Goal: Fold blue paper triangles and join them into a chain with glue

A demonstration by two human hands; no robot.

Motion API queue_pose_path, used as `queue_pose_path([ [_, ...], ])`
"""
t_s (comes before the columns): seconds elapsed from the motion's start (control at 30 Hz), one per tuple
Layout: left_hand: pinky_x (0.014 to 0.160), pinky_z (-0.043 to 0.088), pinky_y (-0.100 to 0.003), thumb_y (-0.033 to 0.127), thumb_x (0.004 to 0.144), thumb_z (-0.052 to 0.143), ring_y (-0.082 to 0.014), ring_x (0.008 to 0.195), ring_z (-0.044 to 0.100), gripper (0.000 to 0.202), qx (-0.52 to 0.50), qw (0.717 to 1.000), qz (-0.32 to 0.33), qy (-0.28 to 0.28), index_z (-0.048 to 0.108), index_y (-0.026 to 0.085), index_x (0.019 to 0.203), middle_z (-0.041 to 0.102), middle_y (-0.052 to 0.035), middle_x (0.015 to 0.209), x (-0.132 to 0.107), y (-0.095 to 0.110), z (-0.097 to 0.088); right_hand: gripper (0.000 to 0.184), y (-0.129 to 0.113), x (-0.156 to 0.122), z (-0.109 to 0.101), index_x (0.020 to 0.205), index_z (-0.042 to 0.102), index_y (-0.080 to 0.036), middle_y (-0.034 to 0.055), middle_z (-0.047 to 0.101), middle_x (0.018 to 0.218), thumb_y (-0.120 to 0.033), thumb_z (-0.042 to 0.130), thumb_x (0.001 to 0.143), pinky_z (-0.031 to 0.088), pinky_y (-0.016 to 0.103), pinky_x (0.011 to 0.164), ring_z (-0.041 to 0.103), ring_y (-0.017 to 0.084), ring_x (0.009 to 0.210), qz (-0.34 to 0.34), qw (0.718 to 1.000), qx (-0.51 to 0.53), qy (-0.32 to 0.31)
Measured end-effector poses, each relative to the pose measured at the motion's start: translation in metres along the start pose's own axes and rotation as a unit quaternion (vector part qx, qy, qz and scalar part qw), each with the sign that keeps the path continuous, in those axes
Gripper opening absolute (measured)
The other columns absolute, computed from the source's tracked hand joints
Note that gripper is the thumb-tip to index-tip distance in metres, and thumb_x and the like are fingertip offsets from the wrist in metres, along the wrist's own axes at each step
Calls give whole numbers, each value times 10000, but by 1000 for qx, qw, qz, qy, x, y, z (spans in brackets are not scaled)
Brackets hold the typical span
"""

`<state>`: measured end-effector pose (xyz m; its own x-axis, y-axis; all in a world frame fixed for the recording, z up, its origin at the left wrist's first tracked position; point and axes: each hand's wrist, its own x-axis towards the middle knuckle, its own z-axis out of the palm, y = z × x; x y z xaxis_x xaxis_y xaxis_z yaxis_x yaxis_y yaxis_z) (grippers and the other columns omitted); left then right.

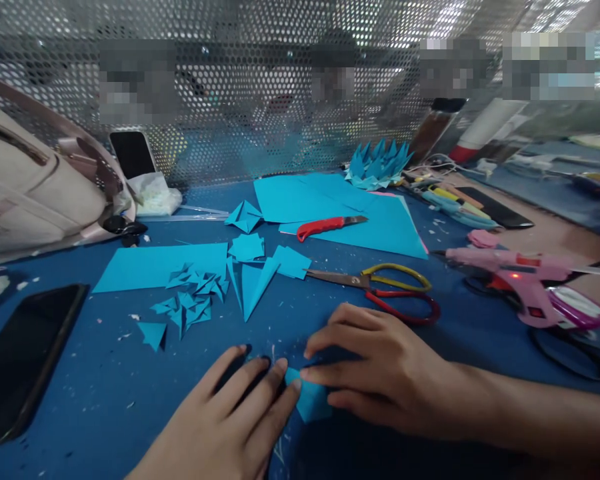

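Note:
A small piece of blue paper lies at the front of the table between my two hands. My left hand holds the left edge of the paper down with its fingertips, the other fingers stretched beside it. From the right, my right hand has curled fingers on the paper's upper edge, with the thumb by its right side. Part of the paper is hidden under the fingers. Just beyond, scissors with yellow and red handles lie open. Small folded blue paper pieces are heaped to the left.
A red-handled knife rests on blue paper sheets. A spiky blue paper model stands behind. To the right is a pink glue gun with a lit red light. At left are a phone and a bag.

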<state>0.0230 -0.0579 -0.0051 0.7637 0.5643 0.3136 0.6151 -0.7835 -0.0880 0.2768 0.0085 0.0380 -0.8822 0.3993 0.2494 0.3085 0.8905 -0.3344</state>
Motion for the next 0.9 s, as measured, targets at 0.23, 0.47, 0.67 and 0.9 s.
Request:
queue_pose_path([
  [0.23, 1140, 137, -422, 423, 952, 525, -228, 1109, 538, 371, 16, 1000, 1, 20, 632, 285, 1280, 703, -33, 1193, -1, 5, 2, 269, -3, 3, 14, 1139, 630, -217, 22, 629, 935, -393, 473, 1008, 335, 332, 679, 435, 188, 776, -11, 995, -86, -49],
  [0.47, 1177, 88, -423, 411, 942, 541, -223, 1118, 535, 360, 17, 1000, 1, 22, 638, 298, 1270, 707, -33, 1175, 0, 5, 0, 228, -11, -10, 17, 1134, 620, -209, 7, 596, 858, -298, 441, 1023, 306, 343, 701, 430, 194, 782, 29, 995, -87, -30],
  [0.67, 1186, 72, -439, 443, 948, 537, -229, 1107, 541, 364, 32, 999, 17, 18, 628, 321, 1278, 704, -34, 1156, 0, 5, 0, 197, -19, -23, 17, 1072, 628, -186, 3, 624, 838, -261, 458, 1010, 314, 337, 716, 461, 180, 778, 43, 992, -114, -22],
  [0.9, 1175, 99, -479, 556, 942, 501, -253, 1165, 517, 482, -3, 1000, 11, 4, 527, 365, 1384, 642, -49, 1259, -5, 3, 3, 299, 1, -17, 8, 1063, 629, -205, 15, 641, 954, -470, 516, 984, 343, 328, 708, 486, 182, 826, -44, 991, -113, -50],
])
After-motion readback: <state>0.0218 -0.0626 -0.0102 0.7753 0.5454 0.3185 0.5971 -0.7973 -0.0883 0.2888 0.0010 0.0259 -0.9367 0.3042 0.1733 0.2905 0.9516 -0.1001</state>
